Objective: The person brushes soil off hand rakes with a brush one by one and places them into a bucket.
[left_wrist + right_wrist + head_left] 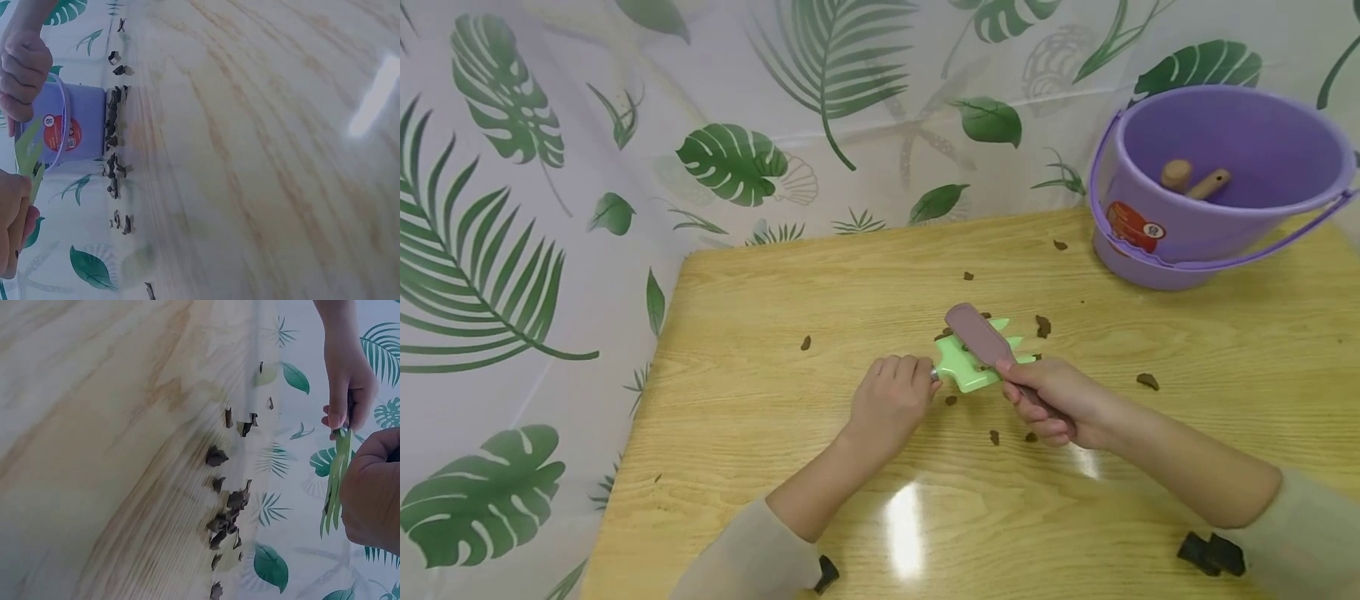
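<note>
My left hand (891, 404) grips the handle of a green garden hand fork (957, 364), whose tines point to the right. In the left wrist view its wooden handle (19, 228) shows between the fingers. My right hand (1063, 404) holds a mauve, flat-bladed spatula (981, 335) by its handle, with the blade lying across above the fork. Whether blade and fork touch, I cannot tell. A few brown scraps show at the fork. The right wrist view shows the fork (337, 478) raised above the tabletop, beside both hands.
Several brown bark-like scraps (1043, 326) lie scattered over the wooden table (760, 300). At the back right stands a purple bucket (1187, 229) with wooden handles (1210, 184) inside. A leaf-patterned sheet (880, 167) hangs behind and to the left.
</note>
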### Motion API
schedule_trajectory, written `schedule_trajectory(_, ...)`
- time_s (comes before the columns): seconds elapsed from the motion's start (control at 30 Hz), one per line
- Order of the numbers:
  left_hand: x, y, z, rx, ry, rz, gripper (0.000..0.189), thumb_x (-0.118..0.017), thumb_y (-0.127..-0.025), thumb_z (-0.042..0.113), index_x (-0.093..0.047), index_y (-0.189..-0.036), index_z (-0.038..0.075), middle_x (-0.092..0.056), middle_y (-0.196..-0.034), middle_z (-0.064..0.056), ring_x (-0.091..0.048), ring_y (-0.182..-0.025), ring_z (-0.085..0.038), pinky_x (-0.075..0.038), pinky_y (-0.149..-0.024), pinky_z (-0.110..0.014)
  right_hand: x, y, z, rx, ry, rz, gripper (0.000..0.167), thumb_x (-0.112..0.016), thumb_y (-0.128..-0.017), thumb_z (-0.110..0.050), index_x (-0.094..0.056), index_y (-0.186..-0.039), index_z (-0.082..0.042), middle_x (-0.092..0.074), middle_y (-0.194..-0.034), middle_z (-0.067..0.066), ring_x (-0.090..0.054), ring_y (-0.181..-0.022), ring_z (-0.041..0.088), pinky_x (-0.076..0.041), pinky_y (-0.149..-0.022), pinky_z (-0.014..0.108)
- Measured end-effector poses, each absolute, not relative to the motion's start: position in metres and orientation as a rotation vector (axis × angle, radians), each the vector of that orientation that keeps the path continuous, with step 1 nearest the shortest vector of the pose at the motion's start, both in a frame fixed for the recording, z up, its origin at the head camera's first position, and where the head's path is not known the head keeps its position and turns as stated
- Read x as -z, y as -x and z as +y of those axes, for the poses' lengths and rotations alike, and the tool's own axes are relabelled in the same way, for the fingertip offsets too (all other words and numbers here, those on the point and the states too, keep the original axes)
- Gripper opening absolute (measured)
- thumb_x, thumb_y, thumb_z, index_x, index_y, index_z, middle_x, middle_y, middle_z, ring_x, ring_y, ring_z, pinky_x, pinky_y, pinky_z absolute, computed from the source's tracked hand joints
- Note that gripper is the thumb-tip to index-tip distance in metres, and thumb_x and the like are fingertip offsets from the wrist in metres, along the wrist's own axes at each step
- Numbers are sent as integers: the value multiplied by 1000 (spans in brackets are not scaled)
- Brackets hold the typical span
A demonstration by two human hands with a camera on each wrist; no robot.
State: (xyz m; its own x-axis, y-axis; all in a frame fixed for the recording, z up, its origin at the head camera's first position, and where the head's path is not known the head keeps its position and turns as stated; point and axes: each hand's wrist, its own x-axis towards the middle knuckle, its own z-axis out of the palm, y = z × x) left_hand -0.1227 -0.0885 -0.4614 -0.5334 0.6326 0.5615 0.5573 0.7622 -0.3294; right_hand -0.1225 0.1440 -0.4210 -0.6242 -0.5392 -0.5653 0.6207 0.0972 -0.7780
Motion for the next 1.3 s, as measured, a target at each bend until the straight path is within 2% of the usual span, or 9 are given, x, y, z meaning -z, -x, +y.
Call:
schedule_trajectory(0.2, 461, 122, -90, -122, 889, -2280, 26, -62, -91, 31, -67, -90, 6, -66, -79, -3, -60, -67, -14, -48, -58, -21, 421, 125, 151, 1660, -88, 1518, 39, -37, -102, -34, -44, -72, -11, -33, -49, -7, -30, -34, 2, -27, -32, 18)
schedule_trajectory(0.43, 464, 123, -91, -77, 901, -2256, 28, -66, -87, 31, -67, -89, 4, -65, -78, -4, -58, -64, -13, -47, -56, -21, 419, 127, 156, 1643, -107, 1583, 38, -37, -102, -31, -45, -71, -11, -34, -48, -6, -30, -34, 2, -28, -32, 18)
schedule_trajectory(0.83, 465, 122, -94, -87, 906, -2301, 26, -60, -92, 30, -66, -90, 4, -66, -78, -4, -58, -64, -13, -45, -55, -20, 423, 130, 160, 1647, -112, 1613, 38, -38, -102, -31, -46, -70, -11, -35, -48, -6, -31, -34, 3, -27, -33, 19)
schedule_trajectory(1.07, 465, 123, -94, -100, 923, -2311, 26, -64, -90, 30, -66, -90, 5, -66, -78, -4, -58, -64, -13, -46, -56, -20, 428, 132, 168, 1657, -116, 1635, 39, -36, -102, -32, -46, -71, -12, -36, -49, -6, -31, -34, 4, -27, -34, 20)
schedule_trajectory(1.3, 458, 123, -104, 80, 904, -2275, 25, -73, -83, 23, -63, -92, 2, -62, -78, -5, -58, -64, -15, -45, -54, -21, 446, 136, 192, 1765, -209, 1661, 41, -32, -104, -33, -47, -70, -15, -38, -49, -7, -33, -35, 3, -29, -33, 18)
